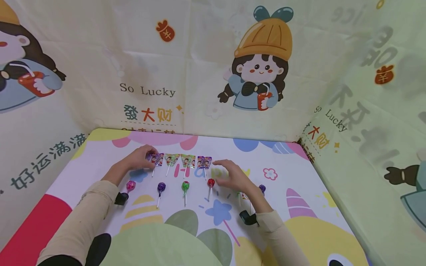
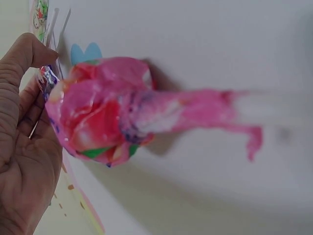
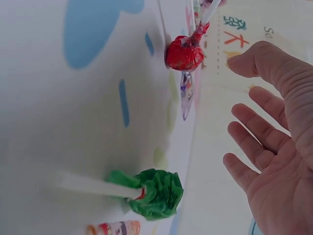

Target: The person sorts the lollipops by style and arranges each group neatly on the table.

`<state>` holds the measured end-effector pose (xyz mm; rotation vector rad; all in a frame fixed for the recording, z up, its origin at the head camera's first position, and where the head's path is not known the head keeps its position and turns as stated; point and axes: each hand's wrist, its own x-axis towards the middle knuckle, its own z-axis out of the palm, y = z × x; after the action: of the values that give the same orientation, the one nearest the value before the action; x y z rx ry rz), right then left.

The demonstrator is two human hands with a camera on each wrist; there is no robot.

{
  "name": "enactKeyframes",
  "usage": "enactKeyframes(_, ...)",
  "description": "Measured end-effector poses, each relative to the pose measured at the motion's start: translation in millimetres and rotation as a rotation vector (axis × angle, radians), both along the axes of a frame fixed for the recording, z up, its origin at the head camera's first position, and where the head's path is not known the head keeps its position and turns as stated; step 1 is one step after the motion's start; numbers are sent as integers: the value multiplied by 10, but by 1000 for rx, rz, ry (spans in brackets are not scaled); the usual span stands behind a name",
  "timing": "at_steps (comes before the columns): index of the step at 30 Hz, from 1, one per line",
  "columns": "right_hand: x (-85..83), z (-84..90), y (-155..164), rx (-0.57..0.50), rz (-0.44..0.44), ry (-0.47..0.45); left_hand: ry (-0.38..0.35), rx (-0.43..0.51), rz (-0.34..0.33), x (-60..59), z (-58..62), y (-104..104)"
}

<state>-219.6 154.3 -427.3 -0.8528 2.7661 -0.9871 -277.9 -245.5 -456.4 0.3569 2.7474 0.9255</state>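
Left hand (image 1: 138, 159): curled at the far row's left end, thumb and fingertips pinching the purple wrapper (image 1: 155, 159) of the flat lolly there; in the left wrist view the crinkled foil edge (image 2: 45, 78) sits just between thumb and fingers.
Right hand (image 1: 234, 176): spread and relaxed, palm down, holding nothing; hovering just right of the far row's last flat lolly (image 1: 204, 162) and just beside the red lolly (image 1: 211, 183).
Far row: four flat wrapped lollies side by side on the table (image 1: 293, 173), sticks pointing toward the person.
Near row: pink lolly (image 1: 130, 185), purple lolly (image 1: 161, 187), green lolly (image 1: 185, 186), then the red one, all ball-headed; another purple ball head (image 1: 262, 189) right of the right wrist, and more wrapped sweets half hidden under that wrist.
Weight: probably very light, easily flicked or slid on the smooth mat.
Stiffness: hard candy head, thin rigid stick; wrapper soft, crinkly, loose at the edges.
Slip: foil likely slick, so a wrapper-edge pinch may only tug the foil rather than lift the sweet.
Fragility: low, though a stick could bend or a flat head crack under hard pressure.
Best hold: stick close to the head, or head itself between thumb and forefinger; twisted foil neck on the ball heads also offers purchase.
Caution: rows tight, neighbours almost touching, so a narrow pinch from above suits better than a sweep.
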Motion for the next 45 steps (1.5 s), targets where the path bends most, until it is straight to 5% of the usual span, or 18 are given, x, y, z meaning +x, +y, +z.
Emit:
enactKeyframes(20,217,-22,262,-12,-20,56,-6,-4,3,-23,22,-8)
enactKeyframes(45,407,-55,753,-81,-97,3,-35,-9,14,2,71,4)
